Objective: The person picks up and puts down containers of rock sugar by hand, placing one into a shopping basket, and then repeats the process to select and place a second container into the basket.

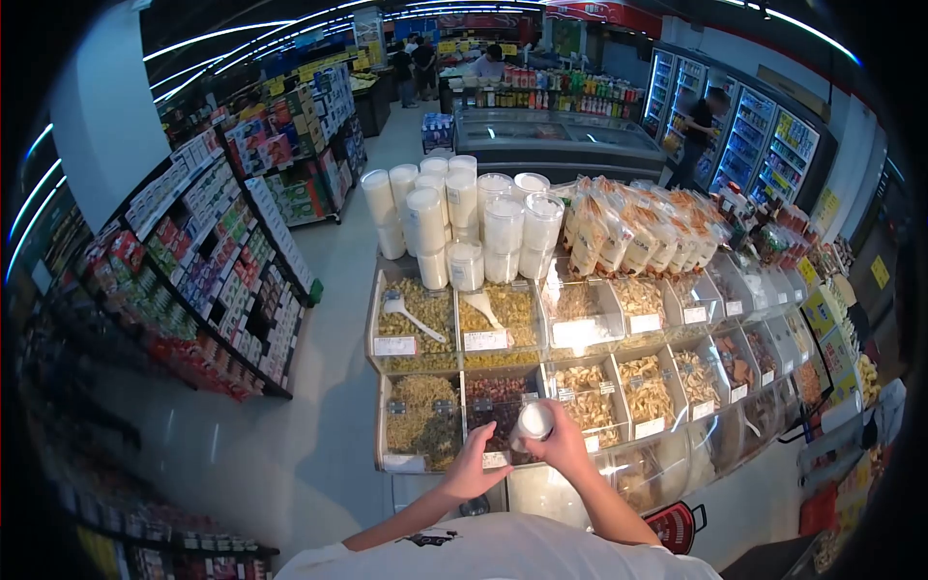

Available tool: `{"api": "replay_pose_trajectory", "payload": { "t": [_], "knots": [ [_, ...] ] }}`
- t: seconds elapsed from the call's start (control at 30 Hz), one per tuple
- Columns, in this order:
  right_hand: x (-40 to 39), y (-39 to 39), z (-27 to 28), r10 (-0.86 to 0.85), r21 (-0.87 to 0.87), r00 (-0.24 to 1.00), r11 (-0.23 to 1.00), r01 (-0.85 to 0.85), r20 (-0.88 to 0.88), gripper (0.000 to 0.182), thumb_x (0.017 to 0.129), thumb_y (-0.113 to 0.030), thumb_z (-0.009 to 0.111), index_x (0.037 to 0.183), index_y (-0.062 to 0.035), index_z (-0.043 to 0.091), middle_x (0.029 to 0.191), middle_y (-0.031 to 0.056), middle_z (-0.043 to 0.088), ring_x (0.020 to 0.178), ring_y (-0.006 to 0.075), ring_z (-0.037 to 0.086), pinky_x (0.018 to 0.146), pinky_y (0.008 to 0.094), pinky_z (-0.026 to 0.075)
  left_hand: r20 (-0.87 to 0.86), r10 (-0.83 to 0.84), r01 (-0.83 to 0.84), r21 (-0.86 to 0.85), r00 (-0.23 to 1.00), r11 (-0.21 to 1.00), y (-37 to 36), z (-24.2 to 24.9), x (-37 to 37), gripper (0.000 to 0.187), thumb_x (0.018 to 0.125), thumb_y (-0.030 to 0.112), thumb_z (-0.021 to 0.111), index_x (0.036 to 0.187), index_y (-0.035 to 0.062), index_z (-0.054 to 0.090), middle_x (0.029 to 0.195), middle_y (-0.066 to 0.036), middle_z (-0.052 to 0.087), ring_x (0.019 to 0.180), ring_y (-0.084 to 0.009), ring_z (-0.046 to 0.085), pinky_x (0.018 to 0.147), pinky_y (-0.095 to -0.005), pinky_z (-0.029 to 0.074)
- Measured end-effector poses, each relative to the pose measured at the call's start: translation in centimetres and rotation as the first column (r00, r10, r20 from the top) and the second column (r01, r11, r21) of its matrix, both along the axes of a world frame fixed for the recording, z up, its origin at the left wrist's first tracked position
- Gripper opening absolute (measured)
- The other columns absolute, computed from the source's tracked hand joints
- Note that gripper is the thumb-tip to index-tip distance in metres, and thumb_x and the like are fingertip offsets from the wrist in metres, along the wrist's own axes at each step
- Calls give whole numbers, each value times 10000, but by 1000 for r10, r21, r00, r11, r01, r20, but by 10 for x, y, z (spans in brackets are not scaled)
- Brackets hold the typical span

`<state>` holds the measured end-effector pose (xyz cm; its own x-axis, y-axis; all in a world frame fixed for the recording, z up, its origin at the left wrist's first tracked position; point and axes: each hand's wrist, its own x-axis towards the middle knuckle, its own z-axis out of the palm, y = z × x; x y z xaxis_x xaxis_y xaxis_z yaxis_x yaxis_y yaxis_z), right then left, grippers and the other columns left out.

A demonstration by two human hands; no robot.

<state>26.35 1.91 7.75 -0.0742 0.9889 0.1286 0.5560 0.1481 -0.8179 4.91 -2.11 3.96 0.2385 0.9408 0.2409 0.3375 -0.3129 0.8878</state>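
Observation:
My right hand is wrapped round a small white-topped jar, held above the front row of dry-goods bins. Just to the left, my left hand has its fingers apart and holds nothing; a gap separates it from the jar. Beneath the hands is a bin of dark red dried goods. Stacked white-filled jars stand behind the bins. White scoops lie in two back-row bins, one of them a long-handled scoop.
Packaged bags lie behind the bins at the right. Shelves of boxed goods stand at the left. A red basket is below the counter's front. Beyond are a chest freezer, drink fridges and several people.

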Motion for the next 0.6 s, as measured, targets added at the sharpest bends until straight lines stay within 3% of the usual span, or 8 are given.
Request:
{"api": "replay_pose_trajectory", "payload": {
  "t": [0.03, 0.17, 0.33, 0.43, 0.47, 0.5, 0.57, 0.6],
  "knots": [
    [-9, -11, 5, 44, -28, 998, 999, -45, -52, 775, 683, -333, 892, 1327, -64, 554, 1149, 196, 701, 1058, 365, 695, 893, 416, 557, -51, -35, 36, 4, 998, 999, 0, 8, -5, 827, 806, 241, 847, 1468, -4, 415, 1356, -202, 545, 1312, -365, 521, 1091, -446, 446],
    [-41, -49, 19, 137, 33, 987, 990, -135, -78, 795, 699, -320, 898, 1361, -52, 546, 1203, 191, 692, 1050, 337, 704, 855, 393, 571, -96, -243, 228, -144, 965, 963, 8, 24, -19, 757, 724, 203, 871, 1386, 40, 542, 1304, -193, 617, 1252, -375, 571, 1068, -444, 457],
    [-38, -67, 32, 140, -32, 971, 988, -149, -194, 770, 781, -291, 880, 1413, -36, 521, 1221, 171, 666, 938, 254, 689, 806, 344, 566, -132, -186, 166, -149, 974, 975, 3, 47, -25, 709, 718, 203, 887, 1346, 57, 591, 1292, -165, 653, 1195, -340, 628, 1029, -425, 488],
    [-28, -73, 19, 124, 5, 972, 992, -126, -200, 611, 879, -208, 784, 1411, -52, 529, 1144, 146, 625, 791, 229, 636, 743, 353, 553, 147, -19, 49, -206, 989, 977, 24, 53, -38, 680, 737, 179, 909, 1331, 42, 608, 1262, -111, 691, 1217, -236, 636, 1043, -387, 491],
    [-23, -74, 13, 123, 0, 971, 992, -125, -204, 611, 879, -208, 784, 1411, -52, 529, 1144, 146, 625, 791, 229, 636, 743, 353, 553, 112, 89, -58, -253, 990, 966, 43, 52, -48, 667, 746, 177, 906, 1316, 16, 598, 1271, -129, 683, 1225, -237, 634, 1053, -385, 492],
    [-18, -76, 5, 116, 11, 991, 993, -115, -74, 585, 878, -210, 774, 1395, -61, 543, 1164, 148, 629, 811, 244, 651, 753, 362, 558, 216, 148, -107, -192, 965, 976, 61, 65, -57, 662, 742, 175, 909, 1302, 8, 597, 1262, -144, 683, 1207, -246, 643, 1042, -384, 501],
    [-7, -82, -20, 101, -66, 993, 993, -97, 61, 493, 875, -213, 746, 1324, -76, 599, 1202, 154, 648, 871, 296, 690, 785, 396, 570, 23, 318, -315, -80, 948, 946, 110, 80, -88, 696, 739, 177, 908, 1319, 2, 564, 1221, -145, 685, 1110, -261, 672, 996, -391, 524],
    [-3, -90, -28, 105, -76, 993, 992, -100, 57, 493, 875, -213, 746, 1324, -76, 599, 1202, 154, 648, 871, 296, 690, 785, 396, 570, 125, 328, -329, -11, 936, 944, 139, 81, -102, 701, 736, 180, 906, 1310, -9, 551, 1218, -141, 640, 1088, -263, 659, 977, -393, 527]
  ]
}}
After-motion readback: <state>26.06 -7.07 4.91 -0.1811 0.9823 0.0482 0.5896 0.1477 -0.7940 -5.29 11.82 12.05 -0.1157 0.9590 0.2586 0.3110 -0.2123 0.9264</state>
